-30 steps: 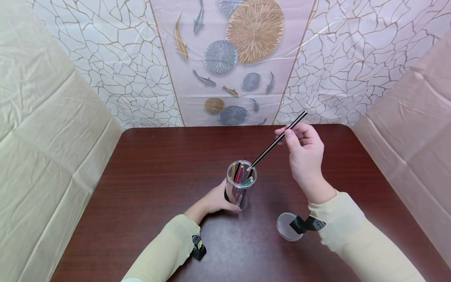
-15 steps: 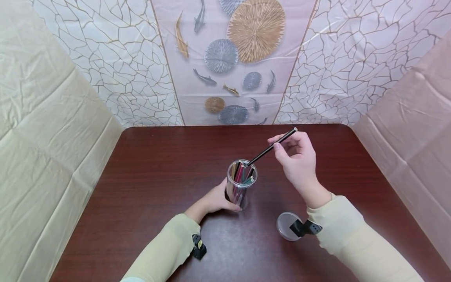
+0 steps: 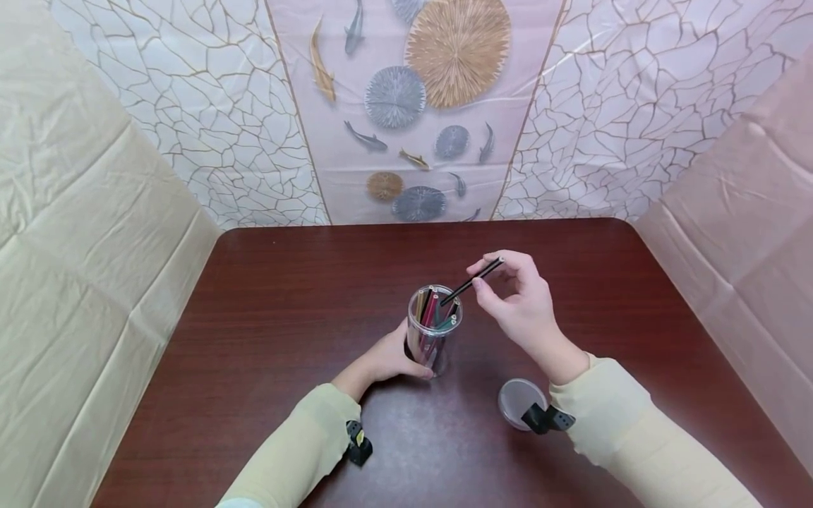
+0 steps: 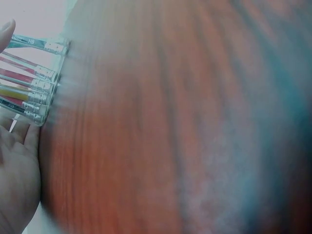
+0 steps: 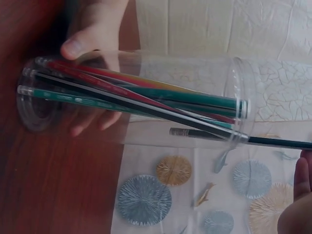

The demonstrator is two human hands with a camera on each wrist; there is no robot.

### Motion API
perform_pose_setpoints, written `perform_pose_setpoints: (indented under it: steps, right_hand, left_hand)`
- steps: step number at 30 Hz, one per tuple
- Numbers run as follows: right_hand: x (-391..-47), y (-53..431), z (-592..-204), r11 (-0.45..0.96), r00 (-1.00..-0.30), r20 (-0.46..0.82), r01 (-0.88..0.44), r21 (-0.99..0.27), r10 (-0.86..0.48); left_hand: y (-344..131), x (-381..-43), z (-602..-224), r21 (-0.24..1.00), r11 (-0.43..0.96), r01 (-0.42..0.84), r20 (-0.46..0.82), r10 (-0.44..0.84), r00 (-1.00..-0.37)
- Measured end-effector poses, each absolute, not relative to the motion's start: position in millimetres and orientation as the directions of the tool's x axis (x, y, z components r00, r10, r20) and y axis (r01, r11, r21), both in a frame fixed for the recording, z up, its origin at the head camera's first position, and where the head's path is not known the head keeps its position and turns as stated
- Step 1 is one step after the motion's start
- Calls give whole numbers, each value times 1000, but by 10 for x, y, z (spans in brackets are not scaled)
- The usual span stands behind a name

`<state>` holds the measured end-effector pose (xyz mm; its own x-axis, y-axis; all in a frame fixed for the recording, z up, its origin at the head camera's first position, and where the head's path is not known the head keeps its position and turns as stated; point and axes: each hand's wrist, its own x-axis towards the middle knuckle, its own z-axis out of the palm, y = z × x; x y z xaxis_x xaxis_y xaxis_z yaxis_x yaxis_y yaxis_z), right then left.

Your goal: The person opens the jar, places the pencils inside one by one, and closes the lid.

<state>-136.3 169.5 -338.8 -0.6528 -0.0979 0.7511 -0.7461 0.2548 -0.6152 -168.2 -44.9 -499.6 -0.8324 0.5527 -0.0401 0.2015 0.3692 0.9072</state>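
In the head view my left hand [image 3: 389, 355] grips the side of a clear plastic jar [image 3: 441, 360], which stands upright on the table. Several pencils in red, green, black and yellow lean inside it. My right hand [image 3: 524, 307] pinches a black pencil [image 3: 488, 271] between thumb and fingers, slanted above the jar's mouth. The right wrist view has that black pencil [image 5: 195, 133] with its ferrule end inside the jar, past the rim. In the left wrist view, metal ferrules line the jar's base [image 4: 57, 75], beside my left palm [image 4: 18, 165].
A round clear lid [image 3: 516, 396] lies on the dark red wooden table [image 3: 286, 303], right of the jar and partly under the right wrist's camera mount [image 3: 547, 419]. A patterned cloth [image 3: 406, 141] hangs behind the table, with pale cloth walls [image 3: 95, 296] at both sides.
My right hand has moved left and down toward the jar, and the black pencil's lower end has gone into the mouth. The left hand and jar have stayed in place.
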Motion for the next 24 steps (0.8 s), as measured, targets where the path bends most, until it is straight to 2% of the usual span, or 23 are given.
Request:
perform_pose_setpoints:
  steps: [24]
  right_hand:
    - [-1332, 1652, -3739, 377, -573, 788, -797, -472, -224]
  left_hand:
    - [-449, -1701, -4987, 917, 351, 192, -43, 565, -824]
